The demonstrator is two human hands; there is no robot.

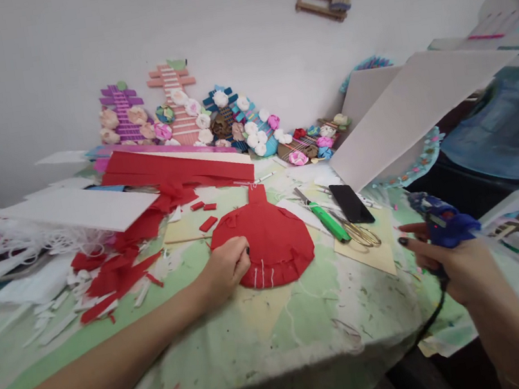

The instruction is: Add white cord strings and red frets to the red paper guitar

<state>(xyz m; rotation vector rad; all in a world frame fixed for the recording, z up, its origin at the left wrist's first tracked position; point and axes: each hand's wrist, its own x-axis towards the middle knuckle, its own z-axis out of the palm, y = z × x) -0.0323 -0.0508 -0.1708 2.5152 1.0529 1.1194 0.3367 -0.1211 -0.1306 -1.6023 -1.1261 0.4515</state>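
A red paper-covered piece, round with a short neck like a small guitar, lies flat on the table. White lines of what looks like glue or string cross its near edge. My left hand is closed at its left edge, with fingers curled and the fingertips partly hidden. Off to the right, my right hand is around a blue hot glue gun, and a dark cord hangs from it. Between the piece and that hand lie a green utility knife, scissors and a black phone.
Red scraps, white offcuts and tangled white string cover the left side. Long red strips lie behind. Decorated guitar shapes lean on the wall. Upright white boards and a large blue water bottle stand right.
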